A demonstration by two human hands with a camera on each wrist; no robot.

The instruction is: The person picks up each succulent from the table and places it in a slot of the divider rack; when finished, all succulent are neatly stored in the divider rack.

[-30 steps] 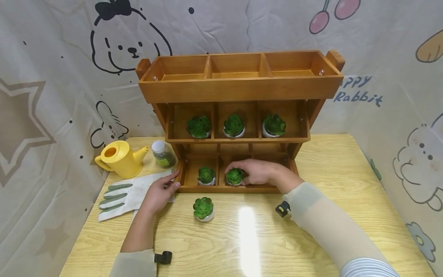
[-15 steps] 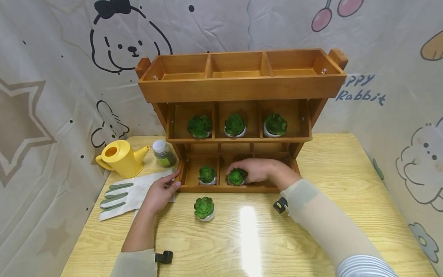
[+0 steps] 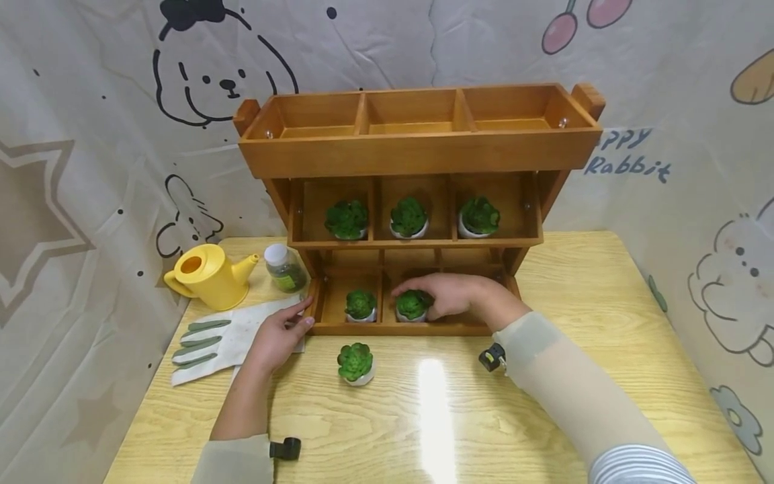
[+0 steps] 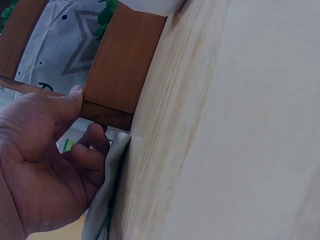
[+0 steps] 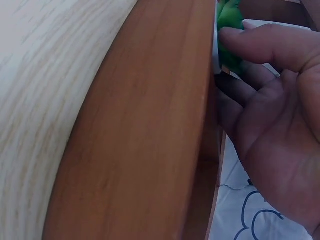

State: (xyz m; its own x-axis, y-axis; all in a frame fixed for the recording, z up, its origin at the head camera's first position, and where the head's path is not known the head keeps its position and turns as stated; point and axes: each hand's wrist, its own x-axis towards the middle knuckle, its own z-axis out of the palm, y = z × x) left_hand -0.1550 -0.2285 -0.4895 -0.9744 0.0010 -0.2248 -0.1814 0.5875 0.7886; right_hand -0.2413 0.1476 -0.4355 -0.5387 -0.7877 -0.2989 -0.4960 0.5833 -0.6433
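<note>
A three-tier wooden plant shelf stands on the table. My left hand holds its lower left corner; in the left wrist view the thumb lies against the wood and the other fingers curl beside it. My right hand is in the bottom tier's middle compartment, its fingers round a small potted succulent in a white pot. In the right wrist view the thumb touches the green leaves, and the shelf's front board hides most of the pot. Another potted succulent sits in the compartment to the left.
One potted succulent stands on the table before the shelf. The middle tier holds three more, including a right-hand succulent. At left are a yellow watering can, a white-lidded jar and a glove.
The right hand shifts slightly over the succulent in the middle compartment, its fingers seeming a little more spread. The left hand stays at the shelf corner. The head view drifts a little.
</note>
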